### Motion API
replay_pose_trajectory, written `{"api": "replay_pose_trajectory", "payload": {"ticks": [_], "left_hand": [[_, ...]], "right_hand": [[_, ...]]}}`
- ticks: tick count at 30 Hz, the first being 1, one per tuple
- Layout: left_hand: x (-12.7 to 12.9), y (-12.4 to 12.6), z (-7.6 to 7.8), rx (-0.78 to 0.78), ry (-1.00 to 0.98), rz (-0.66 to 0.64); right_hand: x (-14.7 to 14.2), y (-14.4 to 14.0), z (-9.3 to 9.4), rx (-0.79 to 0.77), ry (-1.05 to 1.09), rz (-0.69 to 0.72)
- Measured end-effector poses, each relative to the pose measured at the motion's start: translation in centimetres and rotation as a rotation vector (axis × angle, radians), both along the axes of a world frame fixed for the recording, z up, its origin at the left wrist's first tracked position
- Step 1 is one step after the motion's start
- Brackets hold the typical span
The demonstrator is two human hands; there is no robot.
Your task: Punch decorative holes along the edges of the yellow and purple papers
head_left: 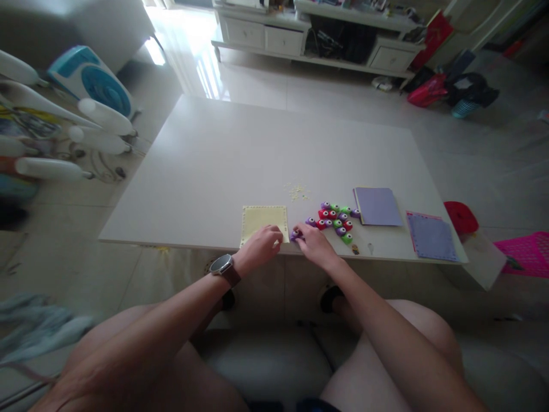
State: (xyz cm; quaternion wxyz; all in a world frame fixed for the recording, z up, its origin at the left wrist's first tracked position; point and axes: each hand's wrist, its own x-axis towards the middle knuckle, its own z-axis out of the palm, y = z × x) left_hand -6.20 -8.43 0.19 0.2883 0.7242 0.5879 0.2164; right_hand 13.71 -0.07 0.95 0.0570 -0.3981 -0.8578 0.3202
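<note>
Both hands (261, 245) (312, 241) pinch yellow sheet (263, 220) (fingers curled).

Room: pale glossy tiled floor (343, 97), strong daylight glaring across it at top left. White low table (240, 154) at centre. White drawer cabinet (274, 37) along the far wall, cluttered on top. Blue-and-white fan (92, 80) at left. Pink basket (525, 254) at right edge. Red bags (429, 91) near the cabinet.

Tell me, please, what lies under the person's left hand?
The left hand rests on the near right corner of the yellow sheet, on the white table. The corner itself is covered.
</note>
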Motion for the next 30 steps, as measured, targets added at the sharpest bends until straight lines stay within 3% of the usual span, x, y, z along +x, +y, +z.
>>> {"api": "replay_pose_trajectory", "payload": {"ticks": [18,30], "left_hand": [[0.27,0.23,0.58,-0.009,0.057,-0.017],[0.27,0.12,0.08,-0.004,0.06,-0.038]], "right_hand": [[0.01,-0.18,-0.07,0.045,0.003,0.036],[-0.18,-0.24,0.26,0.044,-0.004,0.075]]}}
